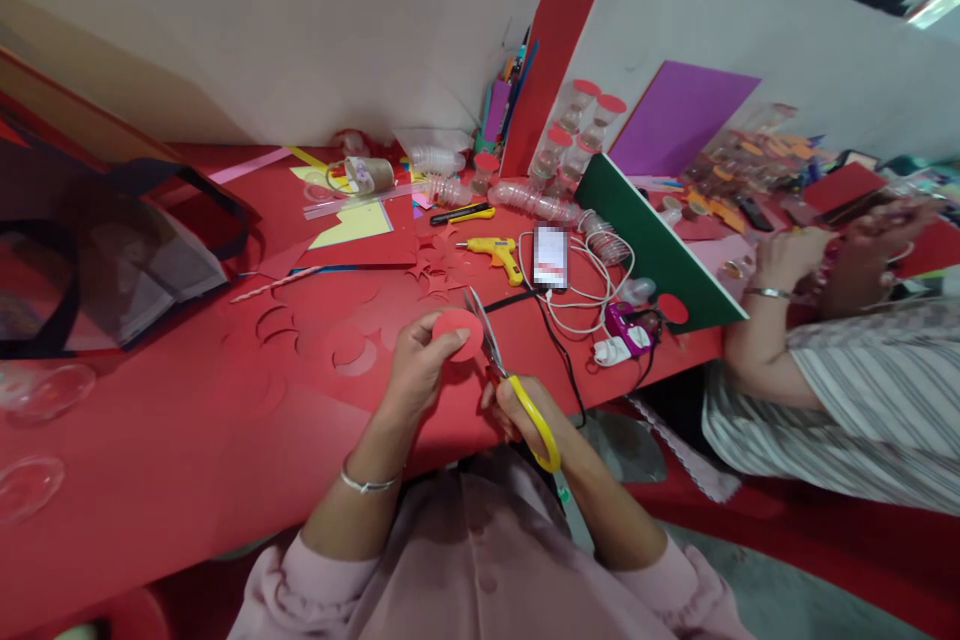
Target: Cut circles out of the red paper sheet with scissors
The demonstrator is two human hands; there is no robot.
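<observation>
Between the thumb and fingers of my left hand [420, 360] is a round red paper disc [456, 332]. My right hand [525, 410] grips yellow-handled scissors [534, 420], whose metal blades point up and away from me, a little apart, close to the disc's right edge. Red paper offcuts with curved edges [349, 348] lie on the red table [195, 460] left of my hands. Beyond my hands rests a yellow glue gun [495, 255], and past it a black and yellow cutter knife [463, 214].
A phone [550, 257], white cables and a purple power adapter [630, 328] lie to the right. Clear plastic pieces with red discs [577, 105] stand behind. A green board [660, 245] separates off a co-worker's arm [765, 320]. A dark bag [112, 220] stands left.
</observation>
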